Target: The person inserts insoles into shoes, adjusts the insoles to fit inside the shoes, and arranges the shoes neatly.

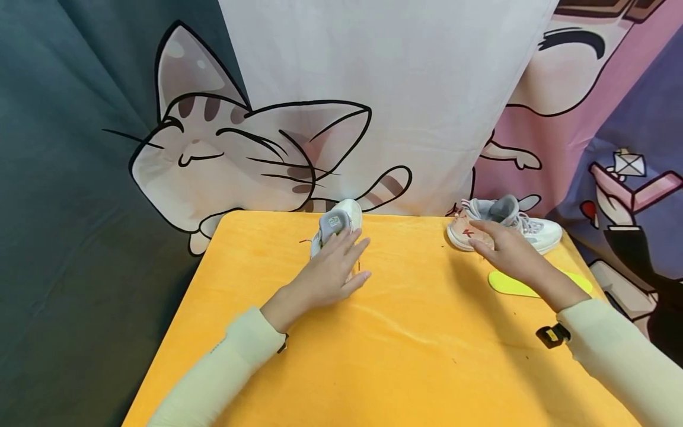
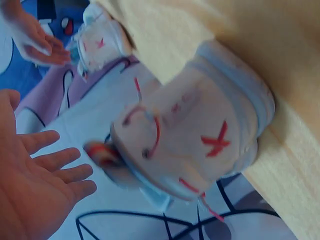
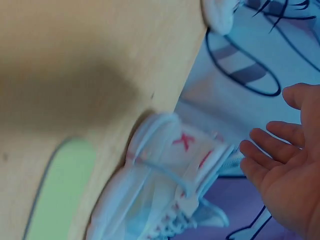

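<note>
My left hand (image 1: 326,274) is held over a white sneaker (image 1: 350,212) at the back middle of the table, its fingers spread and hiding much of the shoe. In the left wrist view that sneaker (image 2: 200,115) shows a red X mark and loose red-and-white lace ends, with the palm and loosely extended fingers apart from it. On the right, my right hand (image 1: 509,252) hovers in front of a second white sneaker (image 1: 541,233), partly covering it. The right wrist view shows this sneaker (image 3: 150,170) laced and red-marked, with a gap between it and the relaxed fingers.
A yellow-green insole (image 1: 512,286) lies on the yellow tabletop (image 1: 384,356), below the right hand. Behind the table's back edge hangs a cloth (image 1: 427,89) printed with cartoon figures. Each sneaker stands close to that edge.
</note>
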A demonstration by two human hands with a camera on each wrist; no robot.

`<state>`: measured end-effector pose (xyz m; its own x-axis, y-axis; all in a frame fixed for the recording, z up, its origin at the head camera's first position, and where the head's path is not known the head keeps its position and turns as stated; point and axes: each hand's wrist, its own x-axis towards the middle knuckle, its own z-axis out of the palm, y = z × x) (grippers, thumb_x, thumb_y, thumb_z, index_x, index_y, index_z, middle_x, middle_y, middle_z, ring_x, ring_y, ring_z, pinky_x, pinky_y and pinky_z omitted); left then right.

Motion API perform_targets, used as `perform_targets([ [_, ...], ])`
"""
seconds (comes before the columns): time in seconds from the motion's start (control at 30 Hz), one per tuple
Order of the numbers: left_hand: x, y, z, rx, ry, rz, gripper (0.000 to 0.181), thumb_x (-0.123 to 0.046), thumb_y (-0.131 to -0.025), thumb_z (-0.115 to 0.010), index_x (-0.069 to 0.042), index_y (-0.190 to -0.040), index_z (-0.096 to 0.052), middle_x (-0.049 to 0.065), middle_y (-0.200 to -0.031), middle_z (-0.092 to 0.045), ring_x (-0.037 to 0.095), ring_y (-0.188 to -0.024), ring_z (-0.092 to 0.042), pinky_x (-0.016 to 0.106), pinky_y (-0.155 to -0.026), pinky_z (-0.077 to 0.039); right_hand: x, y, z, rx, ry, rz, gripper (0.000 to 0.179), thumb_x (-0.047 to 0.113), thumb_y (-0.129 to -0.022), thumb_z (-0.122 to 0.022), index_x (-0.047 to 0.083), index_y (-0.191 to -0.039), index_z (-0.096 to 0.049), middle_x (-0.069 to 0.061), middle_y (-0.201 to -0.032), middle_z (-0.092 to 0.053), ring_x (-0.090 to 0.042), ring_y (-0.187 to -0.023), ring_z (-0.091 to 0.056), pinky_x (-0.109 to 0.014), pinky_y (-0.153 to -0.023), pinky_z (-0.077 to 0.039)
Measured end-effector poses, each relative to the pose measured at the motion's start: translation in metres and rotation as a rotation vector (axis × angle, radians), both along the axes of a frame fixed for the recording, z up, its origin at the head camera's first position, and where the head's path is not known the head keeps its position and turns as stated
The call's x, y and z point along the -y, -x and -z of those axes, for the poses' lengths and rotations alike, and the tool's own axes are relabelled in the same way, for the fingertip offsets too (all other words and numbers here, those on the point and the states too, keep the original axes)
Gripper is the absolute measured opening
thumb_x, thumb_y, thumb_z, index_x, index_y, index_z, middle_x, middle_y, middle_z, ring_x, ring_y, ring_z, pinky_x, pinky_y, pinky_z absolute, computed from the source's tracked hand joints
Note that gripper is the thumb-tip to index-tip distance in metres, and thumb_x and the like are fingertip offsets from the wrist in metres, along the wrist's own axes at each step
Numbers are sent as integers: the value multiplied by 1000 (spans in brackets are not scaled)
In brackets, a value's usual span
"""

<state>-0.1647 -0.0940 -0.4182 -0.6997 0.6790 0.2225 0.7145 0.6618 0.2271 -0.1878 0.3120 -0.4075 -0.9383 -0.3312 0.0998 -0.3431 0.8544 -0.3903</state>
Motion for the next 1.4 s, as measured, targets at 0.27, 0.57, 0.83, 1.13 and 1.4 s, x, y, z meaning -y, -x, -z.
perform_targets([
  [0.27, -17, -11, 19, -56, 183, 97, 69, -53, -108, -40, -8, -160, -35, 21, -166, -32, 41, -156, -26, 54, -125, -27, -22, 27, 15, -215, -160, -57, 42, 11, -93, -75, -13, -125, -62, -33, -122, -62, -52, -115, -58, -67, -99, -47],
  [0.57, -35, -20, 41, -56, 297, 159, 70, -57, -107, -38, -10, -160, -37, 19, -167, -31, 39, -156, -27, 52, -125, -28, -29, 56, 26, -275, -366, -32, 24, 11, -88, -79, -7, -95, -64, -24, -92, -63, -44, -88, -60, -61, -79, -53],
  [0.83, -44, -27, 58, -57, 334, 179, 69, -57, -108, -37, -10, -159, -38, 18, -166, -34, 39, -155, -30, 51, -126, -27, -29, 65, 25, -109, -425, 19, 27, 15, -90, -79, -3, -94, -59, -20, -86, -62, -40, -82, -63, -59, -74, -54],
  [1.13, -51, -25, 70, -69, 331, 166, 67, -55, -109, -37, -10, -158, -39, 19, -164, -37, 38, -151, -37, 50, -124, -32, -31, 67, 32, -142, -432, 32, 26, 14, -88, -80, 0, -97, -60, -20, -90, -66, -42, -80, -65, -63, -71, -54],
  [1.4, -58, -18, 63, -107, 349, 119, 64, -53, -109, -36, -11, -157, -40, 15, -163, -40, 35, -149, -41, 46, -123, -33, -33, 58, 32, -225, -436, -5, 24, 13, -88, -80, 2, -101, -64, -17, -92, -66, -39, -76, -65, -60, -68, -55],
])
